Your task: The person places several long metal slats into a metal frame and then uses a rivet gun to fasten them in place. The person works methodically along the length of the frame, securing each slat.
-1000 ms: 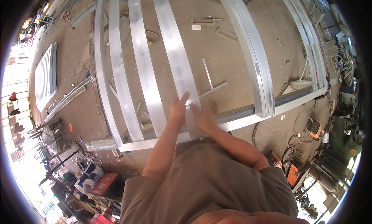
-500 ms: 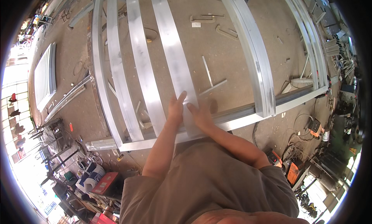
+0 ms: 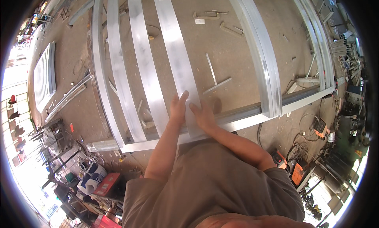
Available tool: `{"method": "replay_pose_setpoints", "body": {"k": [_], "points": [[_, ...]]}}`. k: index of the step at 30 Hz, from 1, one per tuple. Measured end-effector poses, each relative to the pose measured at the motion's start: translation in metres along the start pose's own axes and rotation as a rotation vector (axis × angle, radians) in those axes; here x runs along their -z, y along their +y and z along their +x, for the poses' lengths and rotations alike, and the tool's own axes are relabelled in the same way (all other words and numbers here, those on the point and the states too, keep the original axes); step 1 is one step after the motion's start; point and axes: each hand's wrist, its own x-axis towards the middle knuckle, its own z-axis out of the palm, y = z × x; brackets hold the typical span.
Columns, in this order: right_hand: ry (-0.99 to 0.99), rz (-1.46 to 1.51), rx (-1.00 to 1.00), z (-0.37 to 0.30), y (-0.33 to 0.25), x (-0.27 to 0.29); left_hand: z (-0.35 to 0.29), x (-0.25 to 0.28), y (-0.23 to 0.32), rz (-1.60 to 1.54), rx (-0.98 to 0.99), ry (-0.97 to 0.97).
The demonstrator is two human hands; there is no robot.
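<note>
My left hand point(image 3: 179, 108) grips the left edge of a long, shiny flat-faced metal bar point(image 3: 175, 42), its thumb on the top face. From the other side my right hand point(image 3: 203, 116) holds the same bar, thumb also on top; the fingers beneath are partly hidden. Close to my body, the bar's near end rests over the front rail point(image 3: 244, 123) of a metal frame. Left of it lie a second bar point(image 3: 144, 58), a third bar point(image 3: 121, 70) and an outer bar point(image 3: 101, 70), roughly parallel and spaced apart.
A thicker double bar point(image 3: 262, 58) crosses on the right, with more slender bars point(image 3: 316, 38) beyond. Clamps point(image 3: 231, 29) and thin metal offcuts point(image 3: 217, 86) lie on the floor. An orange machine point(image 3: 299, 173) stands at lower right, a red box point(image 3: 107, 183) at lower left.
Both hands keep their hold near the bar's near end. The view and the bars have shifted only very slightly.
</note>
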Motion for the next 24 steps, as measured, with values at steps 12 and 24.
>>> {"method": "replay_pose_setpoints", "body": {"k": [12, 24], "points": [[-0.466, 0.288, -0.098, 0.033, 0.061, 0.033, 0.025, 0.003, -0.035, -0.107, 0.002, -0.088], [-0.467, 0.379, -0.143, 0.039, 0.07, 0.014, 0.033, 0.01, -0.035, -0.068, 0.023, -0.069]]}}
